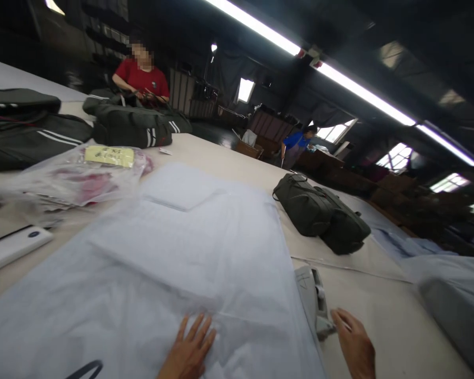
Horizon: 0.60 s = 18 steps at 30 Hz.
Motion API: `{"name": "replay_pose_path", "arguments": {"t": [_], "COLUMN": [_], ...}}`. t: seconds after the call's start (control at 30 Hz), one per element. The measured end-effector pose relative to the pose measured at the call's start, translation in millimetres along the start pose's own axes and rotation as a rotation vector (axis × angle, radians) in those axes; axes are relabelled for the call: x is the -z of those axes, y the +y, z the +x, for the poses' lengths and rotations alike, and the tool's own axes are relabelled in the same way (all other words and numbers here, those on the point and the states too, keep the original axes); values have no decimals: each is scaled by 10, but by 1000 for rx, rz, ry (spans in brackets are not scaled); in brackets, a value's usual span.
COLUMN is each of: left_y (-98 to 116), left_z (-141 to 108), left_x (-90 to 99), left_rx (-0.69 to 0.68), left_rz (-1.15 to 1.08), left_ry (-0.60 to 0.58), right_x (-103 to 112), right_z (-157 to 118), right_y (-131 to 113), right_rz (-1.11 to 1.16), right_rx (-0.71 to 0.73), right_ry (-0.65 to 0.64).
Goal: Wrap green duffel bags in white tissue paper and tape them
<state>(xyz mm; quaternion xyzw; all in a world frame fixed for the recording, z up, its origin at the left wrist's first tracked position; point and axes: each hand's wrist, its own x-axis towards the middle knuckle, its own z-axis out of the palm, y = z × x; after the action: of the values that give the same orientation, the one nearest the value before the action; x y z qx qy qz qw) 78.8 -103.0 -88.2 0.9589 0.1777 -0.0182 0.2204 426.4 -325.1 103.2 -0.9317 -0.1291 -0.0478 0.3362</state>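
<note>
Your left hand (189, 352) lies flat on the plastic sheet (174, 263), fingers spread and pressing down near its 6 o'clock edge, grip closed on nothing. Your right hand (355, 345) sits at 4 o'clock, fingers loosely open, fingertips touching or just short of the small grey tool (314, 300) beside the sheet's right edge; the blur leaves that unclear.

To smooth this well, keep the left palm flat and push outward toward 12 o'clock, so the trapped air and creases run off the far edge instead of bunching under your hand.

The sheet is thin, translucent, whitish film, wrinkled in soft ridges, with a squarer folded layer showing through near 12 o'clock. The tabletop (379, 316) beneath is pale, matte and hard. At 2 o'clock lies a dark olive bag (319, 213), soft woven fabric, rounded and stuffed. At 10 o'clock a glossy clear packet (75, 181) carries a yellow label, with more dark bags (134, 129) behind it, where a person in red (144, 79) works.
</note>
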Motion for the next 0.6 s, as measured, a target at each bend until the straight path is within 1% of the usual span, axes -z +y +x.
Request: {"name": "replay_pose_path", "arguments": {"t": [0.03,0.07,0.13,0.17,0.23,0.27,0.33,0.37,0.43,0.53,0.6], "left_y": [7,17,36,42,33,14,-50,-89,-162,-206,-193], "left_z": [-1,-3,-5,-4,0,2,2,1,-4,-19,-34], "left_x": [-14,-18,4,22,42,35,-29,-84,-219,-394,-444], "left_rx": [-5,-5,13,19,10,-5,-56,-85,-152,-213,-209], "left_rz": [-5,-5,1,5,14,21,49,69,109,159,194], "left_ry": [13,15,-8,-26,-50,-46,-7,32,148,336,408], "right_x": [-134,-292,-648,-834,-1202,-1377,-1699,-1843,-2089,-2362,-2491], "right_z": [-76,-162,-337,-414,-532,-569,-596,-586,-527,-386,-299], "right_y": [-248,-517,-1065,-1317,-1731,-1883,-2085,-2143,-2206,-2243,-2262], "right_rz": [80,162,259,318,403,426,432,419,372,286,234], "right_rx": [78,147,213,262,324,337,342,342,343,334,329], "right_ry": [-23,-103,-352,-450,-666,-753,-881,-919,-963,-1008,-1042]}}
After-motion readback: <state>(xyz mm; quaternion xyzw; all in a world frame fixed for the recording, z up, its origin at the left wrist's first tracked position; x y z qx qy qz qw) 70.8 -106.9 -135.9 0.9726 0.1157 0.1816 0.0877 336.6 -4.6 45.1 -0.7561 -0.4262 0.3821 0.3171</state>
